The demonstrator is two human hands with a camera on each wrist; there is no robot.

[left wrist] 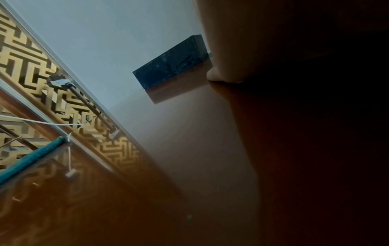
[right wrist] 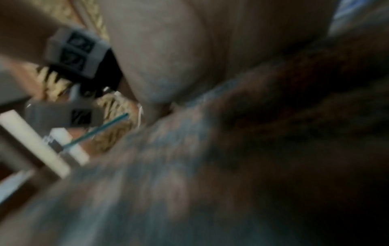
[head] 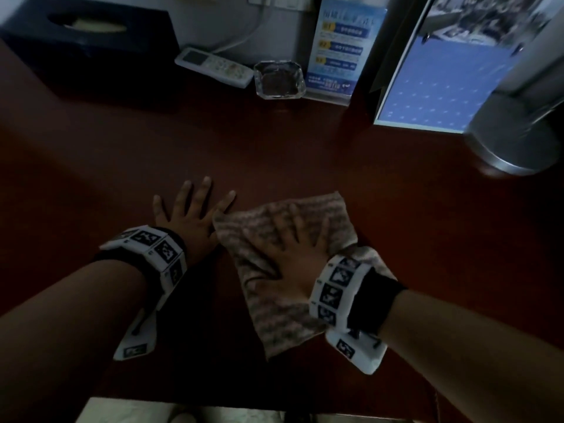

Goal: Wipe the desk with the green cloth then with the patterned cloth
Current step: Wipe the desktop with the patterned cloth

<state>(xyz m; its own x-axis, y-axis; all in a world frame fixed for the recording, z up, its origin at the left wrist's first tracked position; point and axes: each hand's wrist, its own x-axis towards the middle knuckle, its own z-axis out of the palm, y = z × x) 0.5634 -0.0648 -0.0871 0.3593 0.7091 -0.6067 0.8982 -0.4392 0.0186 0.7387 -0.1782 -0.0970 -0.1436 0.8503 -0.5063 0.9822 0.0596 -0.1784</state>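
A dark wooden desk (head: 305,154). The right hand (head: 297,259) presses flat, fingers spread, on the patterned cloth (head: 283,300) near the desk's front edge. Just left of the cloth, the left hand (head: 189,219) lies flat and empty. The green cloth (left wrist: 31,159) lies farther left.

Looked like a hotel room: desk (head: 274,154) held tissue box (head: 91,47), AC remote (head: 213,67), glass ashtray (head: 279,79), info card (head: 338,47).
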